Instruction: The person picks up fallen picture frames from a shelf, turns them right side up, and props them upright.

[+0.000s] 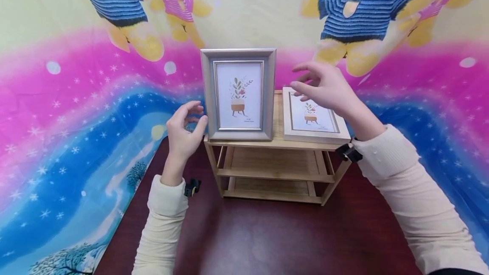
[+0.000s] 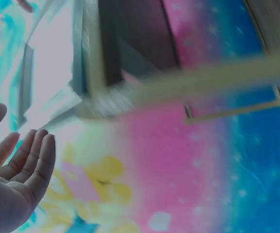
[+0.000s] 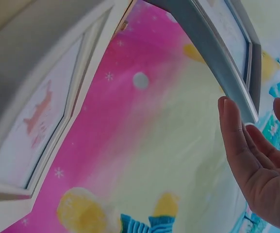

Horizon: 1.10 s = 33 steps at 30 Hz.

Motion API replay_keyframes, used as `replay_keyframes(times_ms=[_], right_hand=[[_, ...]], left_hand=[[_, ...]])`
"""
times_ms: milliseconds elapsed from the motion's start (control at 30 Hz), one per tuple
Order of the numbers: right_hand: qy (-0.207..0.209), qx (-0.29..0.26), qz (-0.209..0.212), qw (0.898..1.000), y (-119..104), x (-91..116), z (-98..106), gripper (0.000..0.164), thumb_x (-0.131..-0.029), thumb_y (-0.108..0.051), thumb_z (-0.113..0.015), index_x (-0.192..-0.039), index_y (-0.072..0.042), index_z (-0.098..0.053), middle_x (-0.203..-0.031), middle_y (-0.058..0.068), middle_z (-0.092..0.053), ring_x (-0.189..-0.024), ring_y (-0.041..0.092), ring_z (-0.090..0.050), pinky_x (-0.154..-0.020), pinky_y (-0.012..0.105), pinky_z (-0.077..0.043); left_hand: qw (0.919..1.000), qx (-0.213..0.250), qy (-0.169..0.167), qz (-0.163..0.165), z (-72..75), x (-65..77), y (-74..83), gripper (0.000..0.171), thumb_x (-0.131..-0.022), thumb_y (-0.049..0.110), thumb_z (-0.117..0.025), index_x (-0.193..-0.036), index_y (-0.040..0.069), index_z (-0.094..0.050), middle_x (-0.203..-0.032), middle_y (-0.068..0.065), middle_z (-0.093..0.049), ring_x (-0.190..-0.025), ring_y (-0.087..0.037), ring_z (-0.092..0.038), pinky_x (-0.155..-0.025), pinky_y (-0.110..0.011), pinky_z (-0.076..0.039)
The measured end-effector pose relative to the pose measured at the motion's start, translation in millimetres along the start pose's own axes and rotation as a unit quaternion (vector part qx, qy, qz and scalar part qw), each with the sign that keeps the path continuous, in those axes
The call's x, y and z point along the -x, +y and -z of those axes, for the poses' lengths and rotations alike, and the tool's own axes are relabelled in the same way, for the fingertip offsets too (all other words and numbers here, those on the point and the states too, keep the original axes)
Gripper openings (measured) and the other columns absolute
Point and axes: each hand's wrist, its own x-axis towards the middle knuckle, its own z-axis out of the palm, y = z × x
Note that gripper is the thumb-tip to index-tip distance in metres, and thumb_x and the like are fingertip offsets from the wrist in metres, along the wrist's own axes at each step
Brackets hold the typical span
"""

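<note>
A silver picture frame (image 1: 238,96) with a potted-plant print stands upright on the left part of a small wooden shelf rack (image 1: 276,175). Beside its left edge is my left hand (image 1: 185,128), fingers loosely bent and thumb apart; the left wrist view shows this hand (image 2: 21,179) holding nothing. A pale wooden picture frame (image 1: 305,116) with a similar print lies on the rack's right part. Over it hovers my right hand (image 1: 324,84), relaxed and slightly curved. In the right wrist view, the right hand (image 3: 256,160) is near the silver frame (image 3: 217,53) with nothing in its grasp.
The rack has two lower tiers and stands on a dark red-brown table (image 1: 282,237). Behind and around the table hangs a colourful cloth (image 1: 95,96) printed with bears and snowflakes. A black band with a small device (image 1: 192,187) sits at each wrist.
</note>
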Motion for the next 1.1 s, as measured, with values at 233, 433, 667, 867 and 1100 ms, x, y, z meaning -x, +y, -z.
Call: replay_keyframes(times_ms=[233,433,667,867,1100], right_hand=[[0.018,0.024,-0.026,0.999,17,36,17,0.037,-0.088,-0.029,-0.059,-0.113,-0.001,-0.058,-0.096,0.018,-0.065,-0.068,0.015,-0.065,-0.061,0.024,-0.053],[0.029,0.014,-0.056,0.998,35,55,28,0.036,-0.089,-0.027,-0.059,-0.111,0.001,-0.058,-0.084,0.015,-0.066,-0.064,0.017,-0.064,-0.057,0.026,-0.053],[0.025,0.027,-0.092,0.995,51,68,40,0.040,-0.090,-0.029,-0.056,-0.116,0.001,-0.056,-0.081,0.013,-0.064,-0.063,0.020,-0.063,-0.057,0.026,-0.052],[0.012,0.029,-0.123,0.992,68,65,48,0.049,-0.091,-0.036,-0.052,-0.122,0.001,-0.052,-0.091,0.015,-0.063,-0.066,0.016,-0.062,-0.058,0.027,-0.053],[-0.005,-0.028,-0.179,0.983,99,46,55,0.068,-0.088,-0.046,-0.051,-0.131,0.006,-0.042,-0.086,0.007,-0.061,-0.070,0.013,-0.062,-0.063,0.029,-0.054]], left_hand=[[0.9961,0.034,0.029,-0.077,-24.0,11.4,19.1,0.017,-0.074,-0.003,-0.061,-0.090,-0.010,-0.061,-0.072,-0.014,-0.062,-0.059,-0.019,-0.056,-0.056,-0.021,-0.045],[0.9948,0.079,0.003,-0.064,-50.8,19.8,40.5,0.016,-0.075,-0.003,-0.063,-0.090,-0.008,-0.062,-0.069,-0.012,-0.061,-0.055,-0.016,-0.054,-0.052,-0.022,-0.048],[0.9927,0.117,-0.017,-0.025,-82.3,22.9,59.9,0.021,-0.075,0.000,-0.066,-0.093,-0.010,-0.060,-0.069,-0.012,-0.060,-0.057,-0.017,-0.055,-0.051,-0.022,-0.049],[0.9931,0.110,-0.041,-0.001,-110.4,19.7,77.2,0.027,-0.074,0.001,-0.067,-0.096,-0.012,-0.058,-0.070,-0.015,-0.060,-0.058,-0.018,-0.057,-0.053,-0.019,-0.049],[0.9957,0.013,-0.089,0.023,-149.5,20.8,83.1,0.043,-0.073,0.014,-0.071,-0.107,-0.007,-0.056,-0.077,-0.011,-0.056,-0.065,-0.015,-0.052,-0.060,-0.015,-0.044]])
